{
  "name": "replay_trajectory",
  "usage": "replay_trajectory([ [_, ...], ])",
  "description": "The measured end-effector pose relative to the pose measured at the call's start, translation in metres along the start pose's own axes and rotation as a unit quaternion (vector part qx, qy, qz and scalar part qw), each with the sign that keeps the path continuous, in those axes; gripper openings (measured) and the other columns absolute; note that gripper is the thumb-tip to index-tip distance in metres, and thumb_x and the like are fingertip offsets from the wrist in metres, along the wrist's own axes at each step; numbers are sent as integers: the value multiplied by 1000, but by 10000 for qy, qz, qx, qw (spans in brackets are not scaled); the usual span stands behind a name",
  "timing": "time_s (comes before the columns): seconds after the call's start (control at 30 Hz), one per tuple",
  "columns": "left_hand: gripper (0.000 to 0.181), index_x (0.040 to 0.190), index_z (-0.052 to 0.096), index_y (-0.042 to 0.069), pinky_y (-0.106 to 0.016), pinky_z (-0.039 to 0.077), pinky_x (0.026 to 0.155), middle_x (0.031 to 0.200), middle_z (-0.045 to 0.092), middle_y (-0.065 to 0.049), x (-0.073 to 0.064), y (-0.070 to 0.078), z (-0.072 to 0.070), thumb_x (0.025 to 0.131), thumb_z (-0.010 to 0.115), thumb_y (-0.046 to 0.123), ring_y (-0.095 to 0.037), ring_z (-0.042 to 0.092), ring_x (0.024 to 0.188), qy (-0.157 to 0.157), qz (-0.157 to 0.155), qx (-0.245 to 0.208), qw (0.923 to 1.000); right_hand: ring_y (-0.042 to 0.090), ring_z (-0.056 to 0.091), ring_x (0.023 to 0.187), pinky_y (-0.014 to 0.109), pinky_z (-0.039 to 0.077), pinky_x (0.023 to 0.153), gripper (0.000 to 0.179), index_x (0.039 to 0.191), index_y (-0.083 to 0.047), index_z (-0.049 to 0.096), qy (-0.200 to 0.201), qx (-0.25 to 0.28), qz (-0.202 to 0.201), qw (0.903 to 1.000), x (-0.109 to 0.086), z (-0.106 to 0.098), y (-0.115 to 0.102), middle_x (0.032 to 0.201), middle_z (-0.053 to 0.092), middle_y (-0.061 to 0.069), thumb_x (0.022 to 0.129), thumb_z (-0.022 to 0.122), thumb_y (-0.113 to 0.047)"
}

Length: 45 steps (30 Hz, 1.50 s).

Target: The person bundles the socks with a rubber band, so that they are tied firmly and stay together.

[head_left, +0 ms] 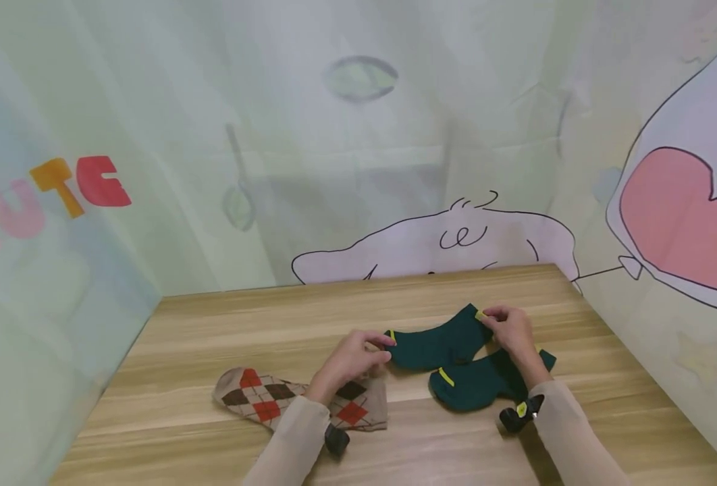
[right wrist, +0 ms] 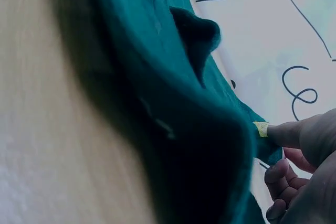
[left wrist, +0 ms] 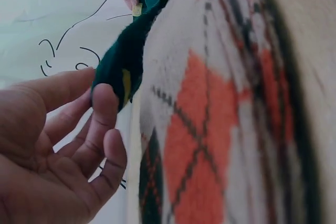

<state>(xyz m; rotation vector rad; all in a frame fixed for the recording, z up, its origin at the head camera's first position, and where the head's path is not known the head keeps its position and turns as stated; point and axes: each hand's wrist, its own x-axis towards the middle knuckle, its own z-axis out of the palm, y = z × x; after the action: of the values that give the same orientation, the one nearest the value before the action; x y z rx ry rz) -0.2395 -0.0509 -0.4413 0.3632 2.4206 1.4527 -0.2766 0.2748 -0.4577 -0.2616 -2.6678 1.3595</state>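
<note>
A dark green sock [head_left: 437, 345] with yellow marks lies stretched between both hands in the head view. My left hand [head_left: 358, 354] pinches its toe end between thumb and fingers; the left wrist view shows the green toe [left wrist: 118, 72] held there. At the cuff, by a yellow tab [right wrist: 261, 128], my right hand [head_left: 512, 332] pinches the fabric between thumb and fingers. A second green sock [head_left: 470, 385] lies just in front, partly under the right wrist. Beneath the left forearm is a beige argyle sock [head_left: 261, 395] with red and dark diamonds, its middle hidden by that arm.
The wooden table [head_left: 213, 331] ends at a printed curtain [head_left: 358, 135] at the back and on both sides. A black wrist camera [head_left: 336, 440] sits on the left wrist and another black camera [head_left: 516, 415] on the right.
</note>
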Motion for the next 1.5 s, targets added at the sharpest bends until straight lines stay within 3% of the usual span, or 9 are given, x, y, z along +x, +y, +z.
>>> replay_trajectory([
  [0.17, 25, 116, 73, 7, -27, 35, 49, 90, 68, -7, -7, -1, -7, 97, 68, 21, -23, 62, 67, 118, 212, -350, 9991, 28, 57, 91, 27, 45, 69, 27, 115, 7, 68, -139, 101, 37, 9998, -4, -2, -5, 105, 65, 20, 97, 65, -13],
  [0.37, 24, 114, 74, 7, -27, 37, 53, 98, 69, -4, -11, 0, -17, 96, 70, 23, -32, 67, 69, 335, 315, -345, 9983, 27, 55, 95, 26, 44, 71, 30, 120, 7, 66, -288, 312, -35, 9991, -8, -4, -20, 110, 63, 20, 99, 64, -14],
  [0.7, 22, 108, 76, 5, -33, 50, 61, 106, 70, -7, -21, -2, -24, 93, 73, 21, -19, 63, 62, 748, 375, -715, 9939, 23, 55, 90, 27, 46, 72, 34, 124, 4, 66, -351, 443, -147, 9983, -19, -8, -41, 110, 63, 18, 100, 62, -20],
  [1.03, 22, 107, 76, 8, -23, 31, 48, 100, 70, -7, -29, 4, -41, 93, 73, 24, -20, 64, 62, 1045, 254, -794, 9910, 20, 58, 87, 24, 47, 71, 36, 126, 4, 64, -346, 575, -369, 9971, -27, -17, -61, 112, 62, 19, 101, 60, -20],
  [1.23, 22, 105, 76, 8, -25, 32, 49, 98, 71, -5, -35, 2, -53, 93, 74, 26, -19, 63, 61, 1232, 337, -701, 9893, 16, 60, 78, 25, 45, 68, 36, 126, 6, 64, -457, 551, -549, 9959, -34, -20, -72, 107, 64, 17, 100, 61, -19],
  [1.4, 22, 104, 76, 9, -25, 31, 49, 99, 71, -5, -42, 6, -66, 92, 75, 27, -20, 63, 62, 1311, 415, -709, 9880, 17, 60, 80, 29, 44, 74, 38, 127, 6, 63, -745, 701, -564, 9932, -40, -22, -82, 109, 64, 17, 101, 60, -21],
  [1.5, 24, 105, 76, 8, -28, 37, 54, 100, 71, -6, -47, 10, -75, 92, 74, 28, -23, 64, 64, 1377, 540, -693, 9866, 19, 60, 81, 30, 45, 76, 38, 128, 6, 62, -903, 787, -625, 9908, -42, -22, -87, 109, 64, 16, 102, 59, -21],
])
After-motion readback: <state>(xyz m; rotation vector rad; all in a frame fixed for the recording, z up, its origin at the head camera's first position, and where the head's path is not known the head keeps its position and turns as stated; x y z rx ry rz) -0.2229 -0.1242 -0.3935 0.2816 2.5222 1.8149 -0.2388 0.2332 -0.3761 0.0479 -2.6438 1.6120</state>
